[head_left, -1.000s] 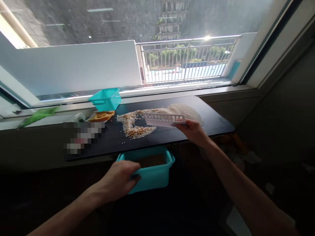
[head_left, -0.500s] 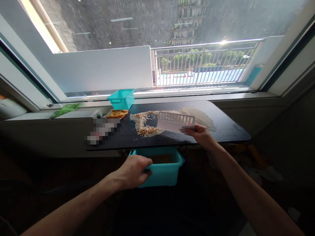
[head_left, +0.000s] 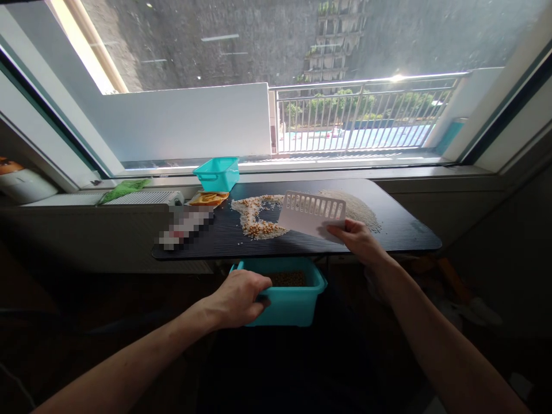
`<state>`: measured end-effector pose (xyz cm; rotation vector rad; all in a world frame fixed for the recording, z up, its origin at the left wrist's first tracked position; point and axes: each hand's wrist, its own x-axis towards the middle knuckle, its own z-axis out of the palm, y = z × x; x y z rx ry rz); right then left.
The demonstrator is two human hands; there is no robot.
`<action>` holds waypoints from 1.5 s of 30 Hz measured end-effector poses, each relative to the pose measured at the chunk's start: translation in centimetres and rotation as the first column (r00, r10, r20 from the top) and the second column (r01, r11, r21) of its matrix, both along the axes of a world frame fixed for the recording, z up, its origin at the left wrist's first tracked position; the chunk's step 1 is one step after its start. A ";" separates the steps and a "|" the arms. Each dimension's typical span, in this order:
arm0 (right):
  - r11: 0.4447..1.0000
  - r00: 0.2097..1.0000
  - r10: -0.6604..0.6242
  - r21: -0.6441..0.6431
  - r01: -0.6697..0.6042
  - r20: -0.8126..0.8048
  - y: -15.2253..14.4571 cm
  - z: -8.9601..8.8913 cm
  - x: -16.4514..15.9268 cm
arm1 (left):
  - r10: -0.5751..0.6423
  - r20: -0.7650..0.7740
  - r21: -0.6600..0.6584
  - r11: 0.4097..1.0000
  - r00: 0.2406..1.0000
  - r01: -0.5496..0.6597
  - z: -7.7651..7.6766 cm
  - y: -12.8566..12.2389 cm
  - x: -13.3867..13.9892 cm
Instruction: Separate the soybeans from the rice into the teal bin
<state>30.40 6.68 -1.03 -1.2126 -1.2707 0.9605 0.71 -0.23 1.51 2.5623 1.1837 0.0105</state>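
My right hand (head_left: pixel 356 236) grips the corner of a white slotted plastic scraper (head_left: pixel 308 217), tilted over the table with its slots along the upper edge. Closed on the near rim of a turquoise bin (head_left: pixel 288 307), my left hand (head_left: pixel 241 296) sits below the table's front edge. Small brownish grains (head_left: pixel 288 279) lie inside that bin. On the black table (head_left: pixel 397 230), a mix of white grains and orange-yellow kernels (head_left: pixel 261 230) forms an open ring left of the scraper. Behind and right of the scraper spreads a pile of pale grains (head_left: pixel 357 210).
A second turquoise bin (head_left: pixel 218 174) stands at the table's back left. In front of it lies a packet with an orange picture (head_left: pixel 209 199), near a blurred-out item (head_left: pixel 185 227). A green cloth (head_left: pixel 126 190) rests on the radiator (head_left: pixel 144 198). A large window runs behind the table.
The view has shifted slightly, so everything sits a little further right. The scraper is tilted a bit more, its slotted edge slightly higher. Both hands keep their holds.
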 end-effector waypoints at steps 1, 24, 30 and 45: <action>1.000 1.000 0.001 0.000 -0.001 0.000 0.1 0.0 0.0 | -0.001 0.001 0.000 1.000 1.000 0.001 0.0 0.0 0.0; 0.992 0.996 -0.048 -0.120 0.039 -0.071 -2.3 0.2 1.3 | -0.001 -0.006 0.000 1.000 1.000 0.001 0.2 -0.1 0.0; 0.987 0.995 -0.046 -0.160 0.031 -0.090 -2.9 0.0 1.5 | 0.004 0.003 0.002 1.000 1.000 -0.004 0.2 -0.2 0.2; 0.987 0.994 -0.017 -0.162 -0.001 -0.109 -2.0 0.1 1.1 | -0.014 0.019 0.008 1.000 1.000 0.014 0.0 -0.1 0.3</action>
